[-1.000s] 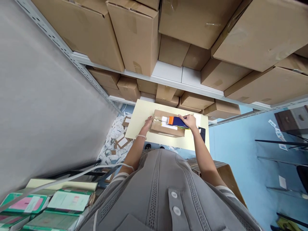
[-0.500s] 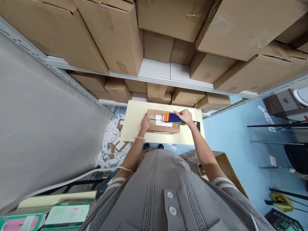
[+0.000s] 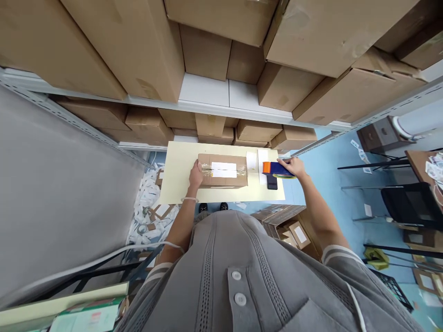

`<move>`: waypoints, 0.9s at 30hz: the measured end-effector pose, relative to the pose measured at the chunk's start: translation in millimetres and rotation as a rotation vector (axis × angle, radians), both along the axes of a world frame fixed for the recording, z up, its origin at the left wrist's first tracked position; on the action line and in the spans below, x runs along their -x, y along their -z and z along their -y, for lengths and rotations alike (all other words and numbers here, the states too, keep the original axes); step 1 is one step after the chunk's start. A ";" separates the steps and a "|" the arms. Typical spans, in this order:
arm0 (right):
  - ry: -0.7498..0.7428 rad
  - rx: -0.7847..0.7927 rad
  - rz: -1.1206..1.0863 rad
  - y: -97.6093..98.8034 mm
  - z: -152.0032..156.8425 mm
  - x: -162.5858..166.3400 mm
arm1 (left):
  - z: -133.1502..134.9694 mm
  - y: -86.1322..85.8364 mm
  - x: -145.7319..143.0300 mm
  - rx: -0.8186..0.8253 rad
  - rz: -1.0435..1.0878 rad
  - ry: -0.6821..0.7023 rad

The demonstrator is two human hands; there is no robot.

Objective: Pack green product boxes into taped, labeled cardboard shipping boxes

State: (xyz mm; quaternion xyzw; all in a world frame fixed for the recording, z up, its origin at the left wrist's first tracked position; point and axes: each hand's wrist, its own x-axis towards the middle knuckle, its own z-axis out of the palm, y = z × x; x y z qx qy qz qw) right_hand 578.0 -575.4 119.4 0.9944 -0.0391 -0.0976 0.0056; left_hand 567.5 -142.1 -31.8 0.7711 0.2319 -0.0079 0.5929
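Observation:
A cardboard box (image 3: 221,181) lies on the pale yellow table (image 3: 178,184), with a white label (image 3: 224,169) and clear tape on its top. My left hand (image 3: 196,173) grips the left end of this box. Off the table's right end, my right hand (image 3: 293,167) is closed on a blue and orange tape dispenser (image 3: 277,168), held clear of the box. Beneath the dispenser lie a black phone (image 3: 272,182) and a white paper slip (image 3: 262,179). Another white slip (image 3: 251,160) is right beside the box.
Shelves (image 3: 207,94) packed with cardboard boxes rise beyond the table. Paper scraps (image 3: 143,203) cover the floor at left. An open carton (image 3: 308,230) holding small boxes stands near my right side. A black chair (image 3: 411,203) is farther right.
My right hand has carried the tape dispenser off the box to the right, uncovering the label and tape. My left hand stays on the box's end. The view has shifted.

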 end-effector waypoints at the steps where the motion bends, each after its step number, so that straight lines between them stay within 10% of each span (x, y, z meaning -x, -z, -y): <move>1: 0.012 0.026 -0.004 2.3 7.6 2.1 | -0.1 0.8 -0.3 0.012 0.007 -0.010; 27: -0.091 0.128 -0.239 63.1 -103.0 -46.6 | -1.0 -3.0 -0.6 -0.110 -0.070 0.060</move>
